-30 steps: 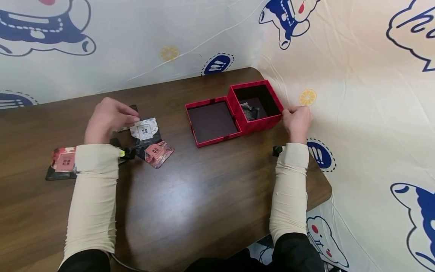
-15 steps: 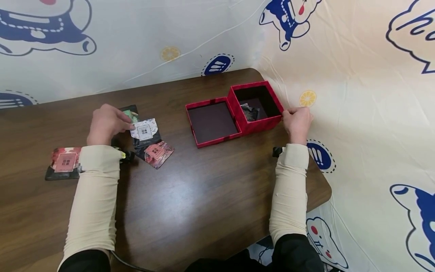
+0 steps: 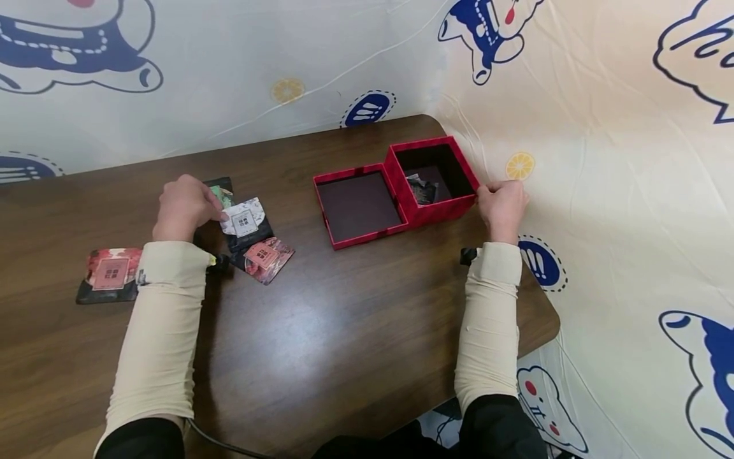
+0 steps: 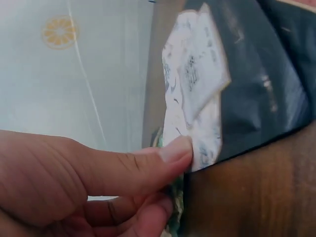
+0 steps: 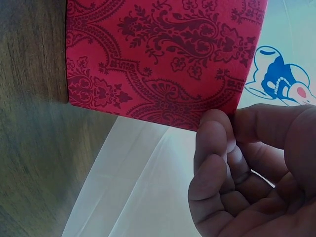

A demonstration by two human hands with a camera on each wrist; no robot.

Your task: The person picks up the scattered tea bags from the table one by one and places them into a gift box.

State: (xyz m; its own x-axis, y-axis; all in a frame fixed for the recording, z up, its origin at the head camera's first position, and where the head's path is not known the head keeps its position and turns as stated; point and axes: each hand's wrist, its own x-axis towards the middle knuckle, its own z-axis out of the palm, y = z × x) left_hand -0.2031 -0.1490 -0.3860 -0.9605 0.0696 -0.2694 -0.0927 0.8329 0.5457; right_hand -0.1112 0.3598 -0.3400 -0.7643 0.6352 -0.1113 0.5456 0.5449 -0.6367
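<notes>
progress: early, we are judging | one dark packet point(image 3: 423, 189) sitting in open red paisley cardboard box point(image 3: 453, 206), several on dark wooden desk point(image 3: 321, 319) | left hand point(image 3: 185, 207) grip pinching white-labelled foil sachet point(image 3: 244, 220) | right hand point(image 3: 502, 205) grip curling on box corner

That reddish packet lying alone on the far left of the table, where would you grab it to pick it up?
Probably by its left edge, coming in from the left. The reddish packet lies flat on the table, and the left sleeve covers its right end. A flat thing gives little to grip from above, so pinching a free edge or corner seems easiest.
</notes>
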